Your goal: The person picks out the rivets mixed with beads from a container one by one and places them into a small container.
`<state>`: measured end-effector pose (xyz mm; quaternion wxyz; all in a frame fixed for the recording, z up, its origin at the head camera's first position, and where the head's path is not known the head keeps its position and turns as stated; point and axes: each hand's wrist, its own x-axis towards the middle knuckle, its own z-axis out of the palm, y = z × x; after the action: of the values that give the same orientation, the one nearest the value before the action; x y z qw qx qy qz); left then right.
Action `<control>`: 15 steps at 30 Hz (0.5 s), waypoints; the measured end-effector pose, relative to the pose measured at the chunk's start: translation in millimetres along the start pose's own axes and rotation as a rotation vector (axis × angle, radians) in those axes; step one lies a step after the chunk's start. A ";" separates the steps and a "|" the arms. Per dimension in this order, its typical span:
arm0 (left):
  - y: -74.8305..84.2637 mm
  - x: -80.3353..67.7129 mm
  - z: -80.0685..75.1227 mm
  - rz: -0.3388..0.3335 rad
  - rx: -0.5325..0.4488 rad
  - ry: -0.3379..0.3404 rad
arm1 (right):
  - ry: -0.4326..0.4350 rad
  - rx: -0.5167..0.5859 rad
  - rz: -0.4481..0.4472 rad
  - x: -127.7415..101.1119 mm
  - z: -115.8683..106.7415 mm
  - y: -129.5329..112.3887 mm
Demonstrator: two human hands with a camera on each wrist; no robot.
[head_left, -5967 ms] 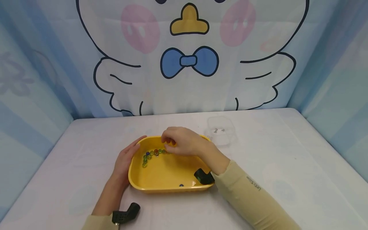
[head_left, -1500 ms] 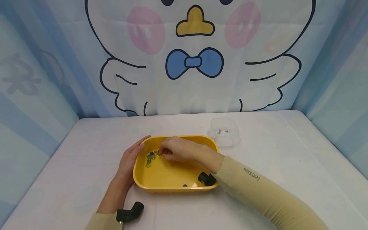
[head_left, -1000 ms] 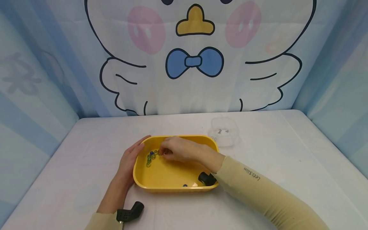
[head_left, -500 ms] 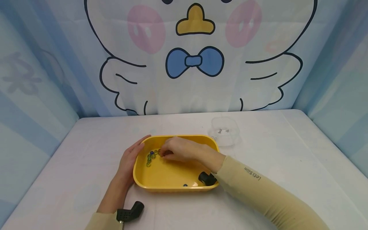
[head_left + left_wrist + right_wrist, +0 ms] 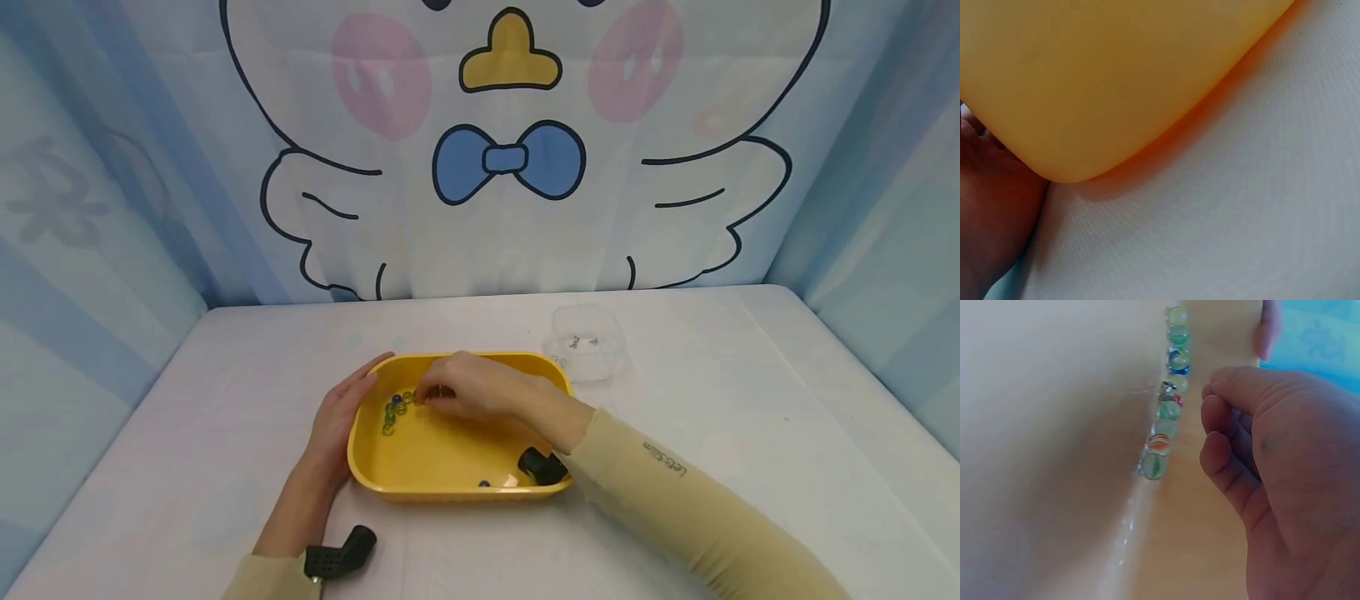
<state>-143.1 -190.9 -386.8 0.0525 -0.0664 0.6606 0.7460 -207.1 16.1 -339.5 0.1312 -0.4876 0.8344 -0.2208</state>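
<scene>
A yellow plastic tray (image 5: 427, 467) stands on the table. My left hand (image 5: 332, 421) rests along its left wall, fingers fairly straight against the outside and rim. Inside, a row of glass marbles (image 5: 389, 414) lies along the far left edge. My right hand (image 5: 472, 385) hovers over that row with curled fingers. In the right wrist view its fingertips (image 5: 1213, 450) are near the marbles (image 5: 1159, 444), and whether they pinch anything is unclear. A small silvery piece (image 5: 1168, 389) lies among the marbles there. The right hand hides part of the row in the head view.
A clear plastic box (image 5: 588, 362) with small silvery metal pieces stands behind the tray to the right. One blue marble (image 5: 484, 483) lies at the tray's near edge. Black wrist cameras (image 5: 341, 552) are on both wrists. A printed cloth hangs behind the table.
Since six seconds ago my right hand has moved lower over the marbles; in the last half second it has lifted slightly. My left hand has stayed at the tray's left side.
</scene>
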 end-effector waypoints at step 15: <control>-1.2 1.0 0.4 0.004 0.012 0.006 | 0.194 0.059 -0.058 -11.6 -7.6 6.1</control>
<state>-144.0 -190.4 -388.1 0.0491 -0.0670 0.6654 0.7418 -209.4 30.7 -335.9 0.0579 -0.4838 0.8219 -0.2951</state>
